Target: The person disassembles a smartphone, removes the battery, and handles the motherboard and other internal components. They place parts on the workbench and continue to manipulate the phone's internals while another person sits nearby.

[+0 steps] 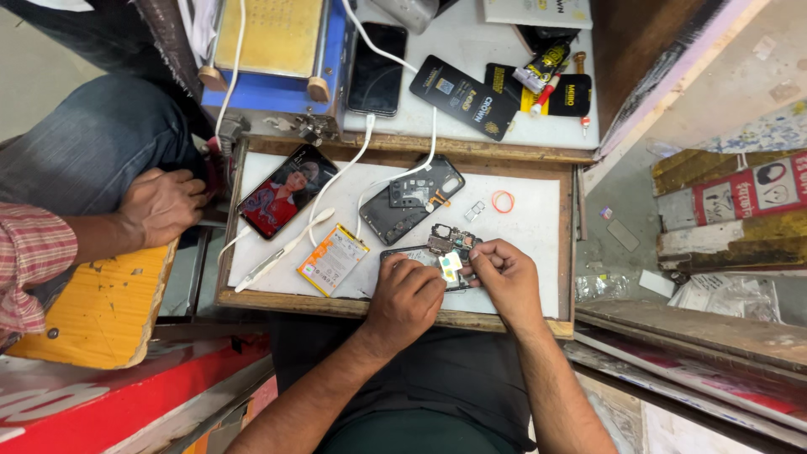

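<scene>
I see the opened black phone body with its exposed circuit board (443,252) lying on the white work mat (538,227), long axis running left to right under both hands. My left hand (405,301) presses on its left end, fingers together; my right hand (507,276) sits at its right end, fingertips pinched on the board's edge. Just left of the phone lies a yellow-and-white flat battery (333,259); beyond it, away from me, a black plastic back cover (412,199).
</scene>
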Demonstrator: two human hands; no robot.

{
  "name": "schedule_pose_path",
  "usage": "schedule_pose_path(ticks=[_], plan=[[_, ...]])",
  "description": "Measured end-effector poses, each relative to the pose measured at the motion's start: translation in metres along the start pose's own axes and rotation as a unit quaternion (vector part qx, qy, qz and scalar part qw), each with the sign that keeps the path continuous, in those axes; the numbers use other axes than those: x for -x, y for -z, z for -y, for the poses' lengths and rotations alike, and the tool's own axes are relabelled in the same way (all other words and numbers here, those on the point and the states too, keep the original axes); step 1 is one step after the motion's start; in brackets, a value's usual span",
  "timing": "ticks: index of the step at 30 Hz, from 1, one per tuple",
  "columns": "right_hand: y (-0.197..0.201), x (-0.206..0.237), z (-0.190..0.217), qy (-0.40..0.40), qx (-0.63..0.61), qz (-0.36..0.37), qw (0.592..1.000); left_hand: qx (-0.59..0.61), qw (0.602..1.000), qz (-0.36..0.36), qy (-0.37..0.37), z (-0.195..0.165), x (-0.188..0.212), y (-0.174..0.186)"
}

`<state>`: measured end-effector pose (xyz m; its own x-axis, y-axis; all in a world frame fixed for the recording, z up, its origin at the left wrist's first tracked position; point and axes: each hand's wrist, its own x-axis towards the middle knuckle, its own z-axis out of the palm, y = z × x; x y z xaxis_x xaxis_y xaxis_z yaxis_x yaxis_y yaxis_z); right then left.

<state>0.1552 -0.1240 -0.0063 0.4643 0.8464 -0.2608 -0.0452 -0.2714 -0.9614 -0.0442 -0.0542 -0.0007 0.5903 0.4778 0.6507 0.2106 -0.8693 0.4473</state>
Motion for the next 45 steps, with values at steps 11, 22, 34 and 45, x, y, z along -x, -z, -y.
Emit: schedule_pose_path(ticks=[11, 22, 34, 45], plan=[[0.0, 0.001, -0.002, -0.005, -0.005, -0.005, 1.0, 0.0, 1.0, 0.013, 0.004, -0.002, -0.008, 0.006], [-0.001, 0.001, -0.007, 0.002, 0.006, 0.017, 1.0, 0.001, 0.999, -0.028, 0.018, 0.012, -0.047, 0.004], [0.002, 0.001, -0.005, 0.0, 0.001, 0.043, 0.999, 0.085, 0.979, 0.049, 0.176, 0.028, -0.076, 0.003], [0.006, 0.004, -0.005, 0.04, 0.049, 0.069, 0.996, 0.201, 0.917, 0.226, 0.261, 0.026, -0.065, 0.011]])
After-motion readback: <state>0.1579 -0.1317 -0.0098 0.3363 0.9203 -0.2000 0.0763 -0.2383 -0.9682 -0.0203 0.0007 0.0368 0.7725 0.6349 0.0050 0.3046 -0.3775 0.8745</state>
